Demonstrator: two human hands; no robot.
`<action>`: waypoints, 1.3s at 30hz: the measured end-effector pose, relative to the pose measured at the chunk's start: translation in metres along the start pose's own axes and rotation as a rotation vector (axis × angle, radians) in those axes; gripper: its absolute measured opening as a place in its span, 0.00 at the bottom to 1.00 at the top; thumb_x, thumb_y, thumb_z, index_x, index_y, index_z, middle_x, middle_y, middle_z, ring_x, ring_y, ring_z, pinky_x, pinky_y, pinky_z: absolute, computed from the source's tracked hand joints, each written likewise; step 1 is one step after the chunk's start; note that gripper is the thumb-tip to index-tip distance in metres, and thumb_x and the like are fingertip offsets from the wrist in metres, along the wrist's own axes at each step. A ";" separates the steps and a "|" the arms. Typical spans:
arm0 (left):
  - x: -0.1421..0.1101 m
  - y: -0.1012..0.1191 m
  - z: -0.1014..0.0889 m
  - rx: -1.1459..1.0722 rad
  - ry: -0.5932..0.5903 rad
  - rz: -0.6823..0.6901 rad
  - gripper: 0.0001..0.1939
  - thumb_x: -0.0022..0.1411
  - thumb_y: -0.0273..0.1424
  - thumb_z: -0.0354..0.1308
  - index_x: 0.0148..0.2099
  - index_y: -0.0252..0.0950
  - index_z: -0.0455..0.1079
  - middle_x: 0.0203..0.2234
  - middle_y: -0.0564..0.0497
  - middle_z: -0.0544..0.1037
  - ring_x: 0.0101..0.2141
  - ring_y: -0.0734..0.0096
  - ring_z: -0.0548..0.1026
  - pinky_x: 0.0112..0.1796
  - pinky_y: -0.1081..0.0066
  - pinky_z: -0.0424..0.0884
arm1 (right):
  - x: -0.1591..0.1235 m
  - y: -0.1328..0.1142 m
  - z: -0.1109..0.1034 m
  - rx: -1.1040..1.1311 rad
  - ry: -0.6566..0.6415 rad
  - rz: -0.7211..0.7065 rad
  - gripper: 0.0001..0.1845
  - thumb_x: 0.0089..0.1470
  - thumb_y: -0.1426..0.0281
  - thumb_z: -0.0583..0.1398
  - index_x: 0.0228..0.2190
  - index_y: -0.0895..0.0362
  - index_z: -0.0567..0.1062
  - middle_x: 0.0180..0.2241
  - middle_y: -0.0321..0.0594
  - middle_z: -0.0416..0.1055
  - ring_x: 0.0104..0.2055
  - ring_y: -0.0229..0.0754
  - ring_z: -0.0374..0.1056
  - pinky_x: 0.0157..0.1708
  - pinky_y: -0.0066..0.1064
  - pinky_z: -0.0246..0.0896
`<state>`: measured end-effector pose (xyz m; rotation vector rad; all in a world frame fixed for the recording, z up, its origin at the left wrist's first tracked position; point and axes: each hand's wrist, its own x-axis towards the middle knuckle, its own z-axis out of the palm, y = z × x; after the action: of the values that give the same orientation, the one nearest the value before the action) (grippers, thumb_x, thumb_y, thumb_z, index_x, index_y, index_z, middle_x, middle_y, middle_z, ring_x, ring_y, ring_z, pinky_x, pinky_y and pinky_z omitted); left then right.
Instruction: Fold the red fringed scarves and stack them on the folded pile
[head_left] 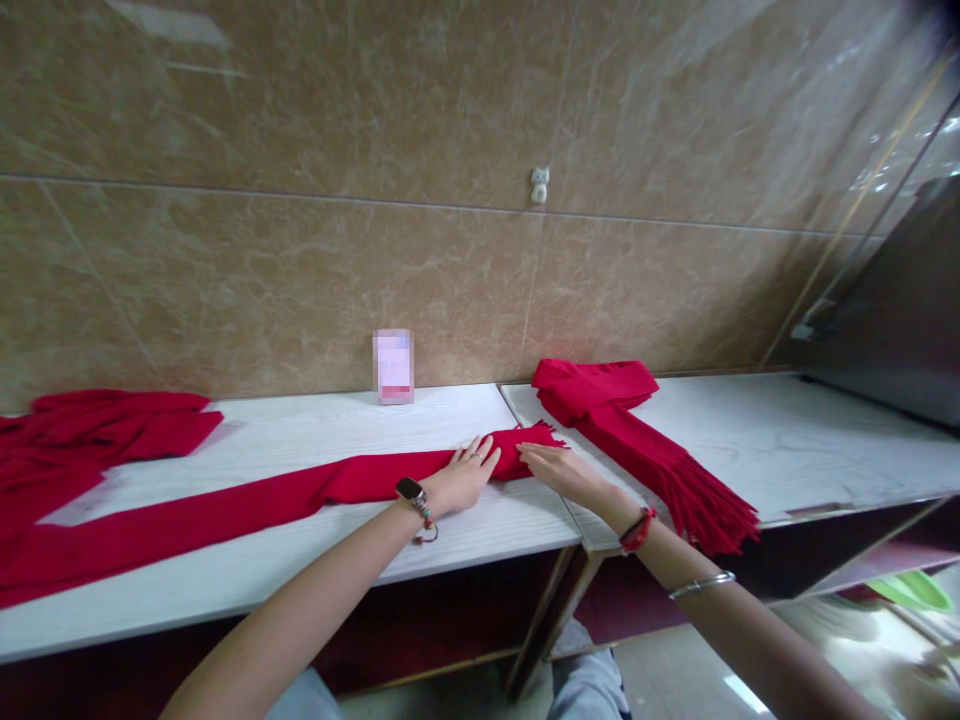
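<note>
A long red scarf [255, 502] lies stretched across the white tabletop, its fringed end near the seam between two tables. My left hand [466, 477] rests flat on the scarf close to that end, fingers spread. At the fringed end, my right hand [566, 470] lies with its fingers stretched out along the fabric, touching it. A second red scarf [645, 450] lies folded over on the right table, its fringe hanging over the front edge. Bunched red fabric [127, 425] lies at the far left; whether it belongs to the long scarf I cannot tell.
A blurred pinkish upright item [394, 367] stands against the brown tiled wall [300, 270]. The white tables [450, 540] have open shelves below. A dark appliance-like box [892, 310] stands at right. A green basin [911, 590] sits low at right.
</note>
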<state>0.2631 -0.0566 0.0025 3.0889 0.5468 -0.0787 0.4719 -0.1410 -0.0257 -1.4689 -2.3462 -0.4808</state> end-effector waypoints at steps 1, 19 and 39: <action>-0.001 0.000 0.001 0.002 -0.001 0.001 0.38 0.51 0.12 0.41 0.64 0.27 0.40 0.63 0.35 0.39 0.61 0.57 0.36 0.56 0.53 0.48 | -0.001 -0.001 -0.002 0.011 -0.001 -0.009 0.14 0.56 0.78 0.50 0.41 0.62 0.72 0.46 0.53 0.70 0.49 0.45 0.67 0.45 0.39 0.65; 0.021 0.000 0.021 -0.075 0.177 0.018 0.28 0.67 0.38 0.39 0.64 0.29 0.43 0.62 0.40 0.45 0.62 0.61 0.42 0.57 0.59 0.48 | 0.007 0.017 0.025 -0.206 -0.082 0.002 0.18 0.59 0.73 0.51 0.48 0.68 0.67 0.53 0.63 0.61 0.58 0.53 0.54 0.52 0.48 0.56; 0.019 -0.004 0.015 -0.148 0.163 -0.057 0.28 0.68 0.40 0.33 0.65 0.32 0.42 0.63 0.43 0.44 0.61 0.60 0.45 0.56 0.54 0.48 | 0.017 0.029 0.023 -0.284 -0.211 -0.032 0.15 0.57 0.76 0.50 0.45 0.64 0.70 0.52 0.59 0.63 0.56 0.54 0.58 0.46 0.49 0.61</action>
<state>0.2789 -0.0468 -0.0137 2.9514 0.6154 0.2062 0.4892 -0.1053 -0.0356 -1.6813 -2.5512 -0.7257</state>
